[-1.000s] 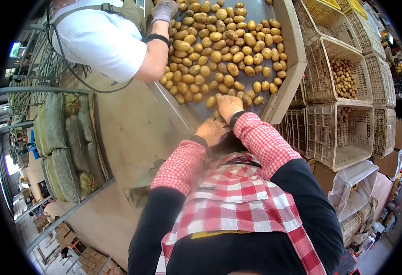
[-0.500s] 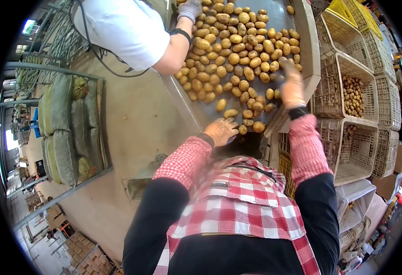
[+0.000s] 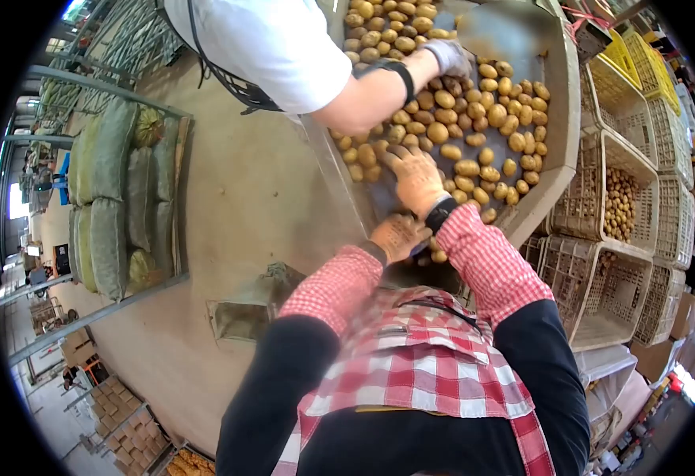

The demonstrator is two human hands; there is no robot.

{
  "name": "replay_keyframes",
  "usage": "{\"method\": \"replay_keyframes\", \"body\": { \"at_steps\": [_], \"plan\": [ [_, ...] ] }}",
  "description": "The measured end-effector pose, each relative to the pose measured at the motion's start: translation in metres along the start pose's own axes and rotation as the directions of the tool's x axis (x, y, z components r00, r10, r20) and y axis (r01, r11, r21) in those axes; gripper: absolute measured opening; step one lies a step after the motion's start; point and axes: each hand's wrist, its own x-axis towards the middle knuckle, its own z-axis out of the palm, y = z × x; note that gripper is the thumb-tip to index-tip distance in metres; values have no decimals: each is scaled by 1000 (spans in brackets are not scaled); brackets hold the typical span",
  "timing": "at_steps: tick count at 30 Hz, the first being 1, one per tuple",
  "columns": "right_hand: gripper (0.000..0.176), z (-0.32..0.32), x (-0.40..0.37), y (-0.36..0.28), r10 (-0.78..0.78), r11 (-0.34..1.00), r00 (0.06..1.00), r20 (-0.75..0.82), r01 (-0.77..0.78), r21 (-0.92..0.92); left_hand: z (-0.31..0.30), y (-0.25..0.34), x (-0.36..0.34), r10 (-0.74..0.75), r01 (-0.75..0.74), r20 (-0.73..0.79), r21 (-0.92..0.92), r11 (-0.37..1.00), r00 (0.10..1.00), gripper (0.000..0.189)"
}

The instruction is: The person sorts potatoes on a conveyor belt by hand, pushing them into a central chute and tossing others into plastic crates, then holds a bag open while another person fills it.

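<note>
Many potatoes (image 3: 444, 117) lie spread over a grey metal sorting table (image 3: 550, 178). My right hand (image 3: 415, 178), in an orange glove, reaches over the lower left part of the pile, fingers apart and touching potatoes there. My left hand (image 3: 399, 236), gloved too, rests at the near end of the table with its fingers apart, close below my right wrist. A few potatoes lie just beside it at the chute opening. Nothing shows gripped in either hand.
A co-worker's gloved hand (image 3: 448, 58) reaches across the potatoes from the upper left. Plastic crates (image 3: 574, 278), one holding potatoes, stand along the right. Stacked filled sacks (image 3: 109, 250) are at the left, and a metal box (image 3: 240, 321) sits on the floor.
My right hand has swung left from the table's right edge to the lower left potatoes. The co-worker's arm has reached further right. The view has shifted slightly.
</note>
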Motion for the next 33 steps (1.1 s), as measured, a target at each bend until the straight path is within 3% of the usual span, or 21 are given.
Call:
{"method": "replay_keyframes", "body": {
  "at_steps": [1, 3, 4, 5, 6, 8, 11, 12, 14, 17, 19, 20, 21, 23, 24, 26, 27, 29, 31, 32, 33],
  "plan": [
    [41, 6, 23, -8, -8, 1000, 1000, 3, 8, -10, -3, 1, 3, -47, 51, 185, -16, 999, 982, 27],
    [39, 33, 59, -16, -46, 977, 998, 51, 56, -208, -3, -1, -2, -39, 62, 144, -160, 985, 989, 27],
    [45, 31, 82, -26, 25, 969, 969, 247, 37, -244, -5, -7, -3, -22, 41, 91, -218, 975, 996, 37],
    [48, 72, 86, -14, -145, 944, 984, -107, 106, -313, 45, -6, 0, -227, 152, -147, -401, 903, 963, 44],
    [50, 103, 94, 7, -4, 993, 993, -122, 18, 113, 43, -2, -2, -110, 64, -418, -123, 990, 902, 17],
    [48, 125, 109, 19, 41, 999, 999, -11, -41, 2, 113, -18, 15, -26, 12, -560, -29, 1000, 828, 18],
    [44, 99, 107, 8, 67, 989, 993, 101, -53, -136, 122, -15, 12, -99, 84, -336, -60, 995, 937, 20],
    [42, 97, 101, 12, 70, 988, 991, 110, -54, -144, 99, -14, 9, -107, 95, -346, -53, 994, 932, 20],
    [40, 83, 81, 20, 83, 986, 989, 125, -63, -154, 25, -4, -2, -99, 100, -11, 80, 992, 995, 22],
    [36, 57, 37, 43, 93, 988, 995, 30, -89, -123, 17, -4, 3, -77, 79, 70, -29, 996, 995, 23],
    [37, 74, 0, 78, 53, 996, 977, -207, -67, -61, 12, -2, 1, -94, 94, 5, -36, 995, 996, 22],
    [38, 84, -9, 95, 127, 987, 978, -167, -142, -80, 5, -2, 2, -92, 93, 46, -29, 995, 995, 22],
    [42, 86, -26, 111, 165, 925, 986, -28, -165, -342, 0, -2, 1, -86, 89, 89, -25, 996, 992, 22],
    [45, -16, -38, 47, 335, 907, 916, 222, -250, -338, -5, -1, -3, -96, 100, 41, -94, 991, 994, 17],
    [53, -21, -55, 44, 249, 897, 959, 133, -177, -406, -4, -2, -5, -89, 88, -7, -97, 991, 996, 16],
    [56, -19, -75, 48, 301, 908, 946, 123, -245, -340, -23, 1, -3, -101, 100, -7, -112, 989, 995, 18],
    [60, -15, -83, 49, 347, 914, 931, 114, -308, -263, -15, -1, -3, -150, 139, -62, -161, 977, 987, 24],
    [64, 4, -96, 56, 374, 908, 918, 134, -332, -255, -29, -2, -4, -200, 197, -191, -31, 980, 961, 41],
    [63, 8, -114, 51, 441, 861, 893, 87, -393, -323, -38, 1, 0, -411, 388, -419, -144, 910, 809, 63],
    [63, 3, -119, 47, 426, 870, 898, 110, -373, -324, -48, 2, 3, -570, 552, -151, -145, 821, 808, 71],
    [64, -1, -122, 44, 424, 879, 895, 140, -369, -301, -43, 1, 3, -549, 548, -21, -32, 836, 836, 60]
  ]
}}
